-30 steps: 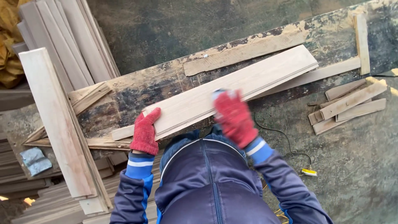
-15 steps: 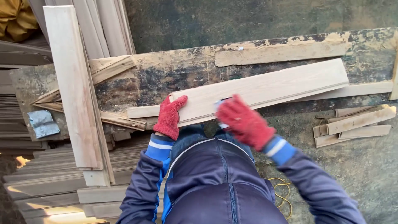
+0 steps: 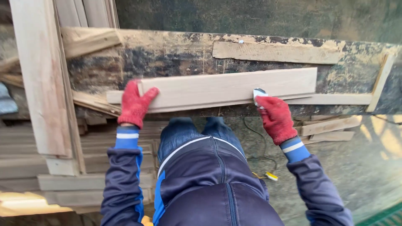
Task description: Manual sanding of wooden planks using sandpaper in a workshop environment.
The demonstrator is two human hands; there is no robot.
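Since the earlier frame my right hand [image 3: 276,119] has slid out along the near edge of the pale plank [image 3: 228,89], from near its middle toward the right end, and the view has swung so the table [image 3: 167,56] now runs nearly level across the frame. Both hands wear red knit gloves. Left hand [image 3: 135,106] sits on the plank's left end, fingers spread over the top face and pressing down more than clasping; its grip is open, flat on the wood. Right hand grip is closed around a small pale block [image 3: 259,92], likely a sanding pad, but too small to be sure, held against the plank's near edge. Plank lies flat on the worn, paint-flaked table, on top of thinner strips [image 3: 331,99] that stick out to the right, with a flat board [image 3: 274,52] just behind it. Tall boards [image 3: 39,79] lean at the left, over a stack of planks low down; short offcuts [image 3: 328,127] lie on the ground below right, near a thin cable [image 3: 261,157] with a yellow end. Risk as I judge it: plank rests on loose strips close to the table's front edge, held at one end only, so a hard push with the block could skid or pivot it off toward my legs. Block is at the very edge, so it could slip off and drag the glove over a rough corner.
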